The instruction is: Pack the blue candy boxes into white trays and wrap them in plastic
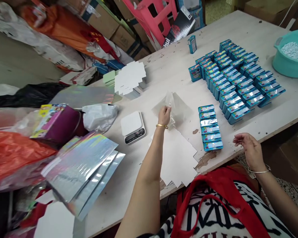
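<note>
Around mid-frame, the left hand (164, 115) clamps its grip on a clear bag (180, 107); lower right, the right hand (251, 150) has its grip loosely apart.

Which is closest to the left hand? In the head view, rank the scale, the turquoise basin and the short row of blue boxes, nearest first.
From the left hand:
1. White scale, just to its left.
2. Short row of blue boxes, to its right.
3. Turquoise basin, well off to the right and farther back.
</note>
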The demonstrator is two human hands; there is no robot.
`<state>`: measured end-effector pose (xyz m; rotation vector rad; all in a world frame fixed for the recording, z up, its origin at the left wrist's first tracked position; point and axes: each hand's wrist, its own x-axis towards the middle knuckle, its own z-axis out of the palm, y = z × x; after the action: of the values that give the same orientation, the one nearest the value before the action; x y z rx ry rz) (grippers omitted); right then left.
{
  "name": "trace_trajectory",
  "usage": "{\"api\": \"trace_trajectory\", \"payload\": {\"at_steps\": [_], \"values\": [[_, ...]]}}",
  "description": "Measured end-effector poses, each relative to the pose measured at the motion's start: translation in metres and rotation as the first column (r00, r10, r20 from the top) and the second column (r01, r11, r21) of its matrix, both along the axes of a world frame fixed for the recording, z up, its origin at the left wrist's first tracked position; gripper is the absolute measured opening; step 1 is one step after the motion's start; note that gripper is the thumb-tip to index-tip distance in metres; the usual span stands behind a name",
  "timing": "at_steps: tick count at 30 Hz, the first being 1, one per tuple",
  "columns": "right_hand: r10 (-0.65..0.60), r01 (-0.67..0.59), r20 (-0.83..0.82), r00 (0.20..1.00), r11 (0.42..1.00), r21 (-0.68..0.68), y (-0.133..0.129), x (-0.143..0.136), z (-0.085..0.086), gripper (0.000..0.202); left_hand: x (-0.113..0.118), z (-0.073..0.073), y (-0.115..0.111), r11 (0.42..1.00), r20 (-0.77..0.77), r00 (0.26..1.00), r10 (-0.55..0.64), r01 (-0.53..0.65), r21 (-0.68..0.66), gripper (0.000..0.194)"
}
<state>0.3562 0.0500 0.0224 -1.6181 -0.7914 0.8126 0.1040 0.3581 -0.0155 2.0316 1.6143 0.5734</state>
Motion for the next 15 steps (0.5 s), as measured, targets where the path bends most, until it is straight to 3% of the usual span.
{"api": "trace_trajectory", "payload": {"at_steps": [2,4,6,8,10,12,15], "values": [[0.134,-0.132,-0.04,0.99,0.99,0.058,0.007,-0.02,0.029,0.04,0.006,0.03,-0.038,0.985,0.207,0.978,-0.033,-0.004,0.175,0.022],[0.278,-0.268,-0.074,0.958,0.956,0.121,0.019,-0.049,0.048,0.06,0.016,0.059,-0.086,0.933,0.289,0.948,-0.137,0.025,0.36,0.024],[0.326,-0.314,-0.057,0.944,0.937,0.151,0.035,-0.077,0.054,0.084,0.026,0.082,-0.133,0.885,0.301,0.932,-0.203,0.042,0.464,0.024],[0.323,-0.306,-0.093,0.942,0.938,0.161,0.048,-0.093,0.049,0.082,0.033,0.096,-0.168,0.881,0.365,0.9,-0.239,0.043,0.471,0.025],[0.362,-0.337,-0.161,0.918,0.928,0.162,0.054,-0.092,0.043,0.06,0.035,0.103,-0.188,0.907,0.471,0.848,-0.242,0.025,0.421,0.026],[0.349,-0.325,-0.139,0.927,0.93,0.171,0.048,-0.074,0.045,0.045,0.038,0.105,-0.199,0.936,0.596,0.768,-0.235,0.014,0.352,0.026],[0.09,-0.126,0.149,0.985,0.958,0.258,0.013,-0.028,0.076,0.034,0.059,0.108,-0.215,0.967,0.794,0.557,-0.243,0.076,0.242,0.025]]}}
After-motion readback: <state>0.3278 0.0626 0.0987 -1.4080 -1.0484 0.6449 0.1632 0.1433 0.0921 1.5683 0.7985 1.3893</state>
